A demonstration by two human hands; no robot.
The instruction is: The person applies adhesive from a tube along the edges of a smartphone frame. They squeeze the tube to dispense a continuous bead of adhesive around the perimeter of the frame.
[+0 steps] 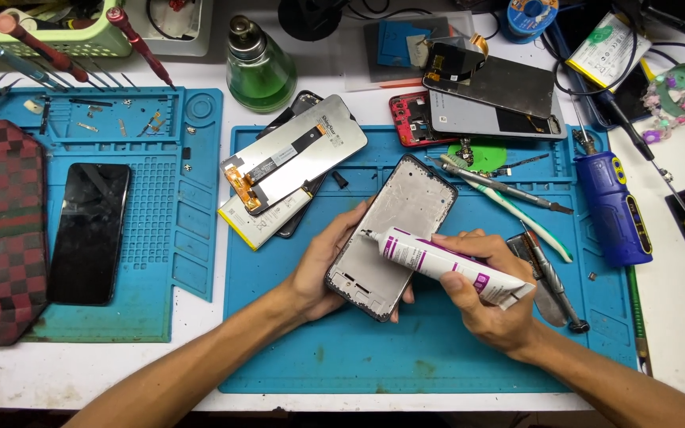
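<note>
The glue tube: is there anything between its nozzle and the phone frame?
Nothing visible. The glue tube in the right hand has its nozzle at the phone frame, which the left hand holds.

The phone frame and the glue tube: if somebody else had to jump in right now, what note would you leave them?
Left hand: cradles the grey phone frame from below, tilted over the blue mat.
Right hand: grips the white glue tube, nozzle tip touching the frame's left edge near the top.
Nearby: detached screen panel lies upper left on the mat; a black phone rests on the left mat.
Done: frame is stripped bare.
Left: no glue bead visible on the frame yet; the screen is not fitted.
</note>
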